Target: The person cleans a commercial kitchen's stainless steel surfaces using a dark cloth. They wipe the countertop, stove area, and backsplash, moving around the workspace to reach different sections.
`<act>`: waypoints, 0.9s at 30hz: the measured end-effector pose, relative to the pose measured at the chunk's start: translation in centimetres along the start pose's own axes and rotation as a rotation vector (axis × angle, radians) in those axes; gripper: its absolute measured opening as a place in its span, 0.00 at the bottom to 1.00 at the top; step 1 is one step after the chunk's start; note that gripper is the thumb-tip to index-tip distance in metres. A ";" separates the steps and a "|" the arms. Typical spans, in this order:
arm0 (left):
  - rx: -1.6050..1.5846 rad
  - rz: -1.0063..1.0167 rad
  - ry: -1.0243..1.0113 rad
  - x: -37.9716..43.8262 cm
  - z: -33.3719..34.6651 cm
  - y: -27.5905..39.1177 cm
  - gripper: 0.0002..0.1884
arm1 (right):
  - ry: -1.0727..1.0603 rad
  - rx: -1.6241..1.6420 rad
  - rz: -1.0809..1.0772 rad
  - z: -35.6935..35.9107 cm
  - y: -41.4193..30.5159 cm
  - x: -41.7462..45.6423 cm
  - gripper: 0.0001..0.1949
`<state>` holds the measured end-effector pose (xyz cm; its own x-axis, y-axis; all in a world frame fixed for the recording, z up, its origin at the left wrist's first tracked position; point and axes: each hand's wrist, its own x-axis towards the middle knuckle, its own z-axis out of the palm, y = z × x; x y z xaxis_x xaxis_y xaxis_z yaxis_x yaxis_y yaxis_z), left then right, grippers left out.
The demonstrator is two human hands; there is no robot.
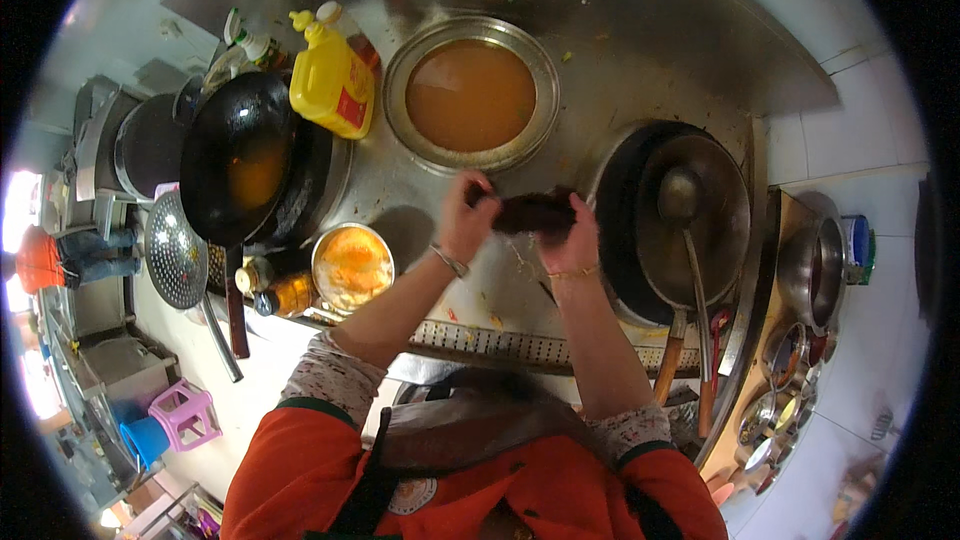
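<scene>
Between my two hands, over the steel cooktop (480, 270), is a dark, crumpled cloth-like piece (534, 214), slightly blurred. My left hand (469, 217) grips its left end; my right hand (574, 236) has hold of the right end. Just beyond them sits a round metal basin (397, 97) of orange-brown liquid (471, 95). To the right, a wok (720, 240) with a wooden handle rests on a black burner ring, and a metal ladle (681, 199) lies in it. A metal pot (390, 259) with orange, oily contents stands left of my left forearm.
At left are a black wok (240, 150), a yellow jug (330, 82), a perforated strainer (178, 251) and small bottles (289, 294). Seasoning bowls (784, 360) and a steel pot (814, 270) line the right side. A person (45, 259) in orange is far left, beyond a pink stool (184, 415).
</scene>
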<state>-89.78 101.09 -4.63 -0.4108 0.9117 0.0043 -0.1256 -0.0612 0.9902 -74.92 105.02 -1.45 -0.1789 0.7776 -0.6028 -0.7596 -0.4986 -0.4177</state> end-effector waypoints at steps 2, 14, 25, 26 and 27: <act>0.267 0.224 0.153 5.5 -1.7 1.5 0.14 | -0.056 -0.128 -0.164 0.7 -2.3 0.8 0.12; 1.896 -0.172 -0.542 21.3 -0.2 -9.7 0.29 | -0.013 -0.371 0.041 -8.2 -1.5 -0.1 0.11; 1.090 0.543 -0.293 32.2 14.7 -4.1 0.23 | 0.021 -0.485 0.267 -11.2 -2.0 -1.1 0.08; 1.276 0.374 -0.446 32.2 16.8 -4.2 0.25 | 0.048 -0.510 0.252 -11.2 -2.1 -1.2 0.08; 1.458 0.195 -0.595 32.1 18.4 -4.3 0.27 | 0.069 -0.537 0.240 -11.0 -2.0 -1.6 0.08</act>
<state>-85.81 138.05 -6.17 0.1248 0.9804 -0.1526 0.9656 -0.0847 0.2457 -66.26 100.61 -7.12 -0.2519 0.6016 -0.7580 -0.2769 -0.7953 -0.5392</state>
